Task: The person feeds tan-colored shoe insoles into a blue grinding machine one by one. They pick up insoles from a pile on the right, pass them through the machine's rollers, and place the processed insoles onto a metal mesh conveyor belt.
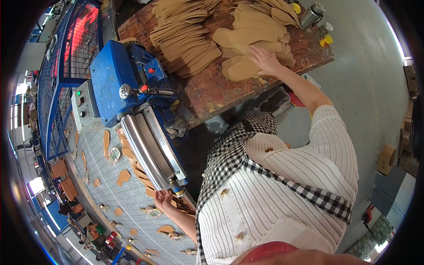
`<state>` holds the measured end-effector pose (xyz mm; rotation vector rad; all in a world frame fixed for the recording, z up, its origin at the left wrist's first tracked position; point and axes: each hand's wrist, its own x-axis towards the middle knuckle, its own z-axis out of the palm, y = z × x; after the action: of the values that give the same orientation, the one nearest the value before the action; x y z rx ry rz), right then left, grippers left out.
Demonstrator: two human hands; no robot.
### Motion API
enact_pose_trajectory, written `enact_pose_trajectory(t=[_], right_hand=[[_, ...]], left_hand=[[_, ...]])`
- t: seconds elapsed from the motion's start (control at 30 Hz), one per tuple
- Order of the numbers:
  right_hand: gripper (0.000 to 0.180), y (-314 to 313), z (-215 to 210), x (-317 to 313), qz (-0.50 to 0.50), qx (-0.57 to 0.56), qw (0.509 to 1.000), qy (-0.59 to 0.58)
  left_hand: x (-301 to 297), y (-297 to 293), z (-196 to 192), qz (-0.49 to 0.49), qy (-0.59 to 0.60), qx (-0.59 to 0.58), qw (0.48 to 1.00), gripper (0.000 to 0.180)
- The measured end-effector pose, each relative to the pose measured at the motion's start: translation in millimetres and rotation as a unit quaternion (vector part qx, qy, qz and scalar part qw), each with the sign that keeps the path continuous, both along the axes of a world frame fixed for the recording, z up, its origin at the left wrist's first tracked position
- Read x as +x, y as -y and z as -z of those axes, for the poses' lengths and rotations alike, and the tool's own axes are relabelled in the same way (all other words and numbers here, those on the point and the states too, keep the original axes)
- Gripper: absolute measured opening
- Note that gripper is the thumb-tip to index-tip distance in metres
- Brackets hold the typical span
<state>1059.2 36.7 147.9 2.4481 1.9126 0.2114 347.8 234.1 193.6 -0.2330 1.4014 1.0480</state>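
My right hand lies with fingers stretched out on a loose spread of tan, insole-shaped pieces on the worktable. My left hand is at the near end of a shiny steel roller on a blue machine. Its fingers look curled; what they may hold is hidden. Tan pieces lie overlapped in a row along the roller's left side, close to that hand. A large fanned stack of tan pieces covers the table left of my right hand.
The worn wooden table holds a steel flask and a yellow cup at its right end. Left of the roller, a grey mesh belt carries scattered tan pieces. A control box and a blue wire cage stand beyond.
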Motion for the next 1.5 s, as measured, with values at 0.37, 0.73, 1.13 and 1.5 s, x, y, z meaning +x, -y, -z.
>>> enact_pose_trajectory(t=[0.37,0.73,1.13,1.5], right_hand=[[0.089,3,7,-23,0.067,-0.052,0.996,-0.018],[0.089,22,-1,-54,0.12,-0.033,0.991,-0.043],[0.098,7,-36,-75,0.206,-0.191,0.959,-0.032],[0.045,-31,-66,-121,0.281,-0.006,0.43,-0.858]], left_hand=[[-5,35,0,-0.109,0.054,0.038,0.992,0.021],[20,48,1,-0.104,0.048,0.021,0.993,0.016],[12,34,-13,-0.046,0.051,0.028,0.997,0.021],[-45,34,-32,-0.068,0.048,0.026,0.996,0.015]])
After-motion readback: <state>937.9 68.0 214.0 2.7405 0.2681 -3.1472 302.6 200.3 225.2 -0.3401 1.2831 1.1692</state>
